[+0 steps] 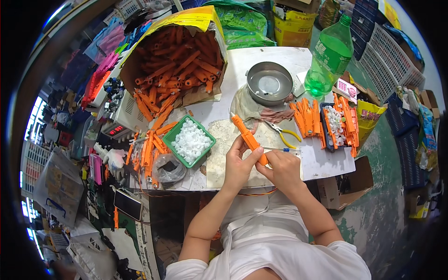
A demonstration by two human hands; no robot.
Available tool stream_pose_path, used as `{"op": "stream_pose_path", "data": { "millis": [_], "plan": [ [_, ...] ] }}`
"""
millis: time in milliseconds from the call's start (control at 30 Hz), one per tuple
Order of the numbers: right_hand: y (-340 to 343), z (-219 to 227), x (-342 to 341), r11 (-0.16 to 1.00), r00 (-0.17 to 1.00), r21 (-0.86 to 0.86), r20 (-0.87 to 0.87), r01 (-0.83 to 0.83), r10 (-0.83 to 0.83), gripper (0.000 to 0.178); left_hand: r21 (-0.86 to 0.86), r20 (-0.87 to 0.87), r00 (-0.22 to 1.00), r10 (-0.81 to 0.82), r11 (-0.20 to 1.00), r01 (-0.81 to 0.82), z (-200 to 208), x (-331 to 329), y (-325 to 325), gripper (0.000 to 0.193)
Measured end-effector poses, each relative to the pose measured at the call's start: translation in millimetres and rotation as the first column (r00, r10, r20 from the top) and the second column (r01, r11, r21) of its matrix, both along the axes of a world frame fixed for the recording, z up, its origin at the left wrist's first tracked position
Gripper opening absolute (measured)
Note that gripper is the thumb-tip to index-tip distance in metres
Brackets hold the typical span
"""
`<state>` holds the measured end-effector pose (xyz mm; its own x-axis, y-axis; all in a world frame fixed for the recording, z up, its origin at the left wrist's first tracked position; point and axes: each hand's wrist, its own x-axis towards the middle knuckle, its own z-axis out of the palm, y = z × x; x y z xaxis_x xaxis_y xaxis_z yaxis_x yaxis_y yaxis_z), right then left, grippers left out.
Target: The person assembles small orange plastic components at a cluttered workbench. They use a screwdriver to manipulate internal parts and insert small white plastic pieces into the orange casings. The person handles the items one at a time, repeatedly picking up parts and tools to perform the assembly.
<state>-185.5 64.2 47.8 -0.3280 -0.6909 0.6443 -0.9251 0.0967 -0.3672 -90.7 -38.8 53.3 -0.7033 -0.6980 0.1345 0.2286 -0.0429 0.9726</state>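
An orange plastic part [244, 132], long and narrow with a small white tip, slants over the front of the table between my hands. My left hand [238, 167] is closed around its middle from the left side. At its lower end, my right hand [283, 169] pinches with thumb and fingers; what else may be in those fingers is hidden. Just beyond the right hand lie pliers [285, 135] with yellow handles and a thin clear-and-blue item [290, 150] I cannot make out. A green basket [212, 144] of small white pieces [190, 141] stands left of my hands.
A large open box [216, 37] of orange parts [175, 65] tips toward me at back left. A metal bowl [266, 97] sits on a cloth [246, 108]. At right are a green bottle [330, 58], stacked orange parts [306, 117] and a dark tray [323, 116] of white pieces.
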Motion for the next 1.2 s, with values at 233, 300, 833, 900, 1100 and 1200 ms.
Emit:
{"op": "stream_pose_path", "data": {
  "millis": [233, 300, 833, 900, 1100, 1200],
  "plan": [
    [4, -11, 3, 0.999, 0.999, 0.041, 0.040, 0.015, -0.016, 0.029, 0.062, 0.026, 1.000, -0.018, 0.998, 0.016, -6, 0, 4, 0.050],
    [6, -11, 4, 0.995, 0.997, 0.095, 0.078, -0.004, -0.003, 0.027, 0.029, 0.045, 0.999, -0.013, 1.000, 0.012, -8, 1, 5, 0.051],
    [129, 4, -28, 0.948, 0.800, 0.244, 0.516, 0.206, -0.307, 0.010, 0.315, -0.053, 0.994, -0.093, 0.943, 0.105, -20, 55, 16, 0.060],
    [107, 17, -23, 0.960, 0.829, 0.214, 0.491, 0.182, -0.267, 0.010, 0.354, -0.025, 0.996, -0.082, 0.931, 0.086, -16, 56, 25, 0.060],
    [23, -1, -52, 0.986, 0.988, 0.124, 0.098, 0.108, -0.120, 0.016, 0.383, 0.013, 0.993, -0.121, 0.917, 0.107, -12, 61, 38, 0.060],
    [1, -13, -73, 0.965, 0.988, 0.219, 0.022, 0.146, -0.155, 0.021, 0.380, 0.035, 0.991, -0.132, 0.919, 0.109, -7, 66, 40, 0.061]
  ]
}}
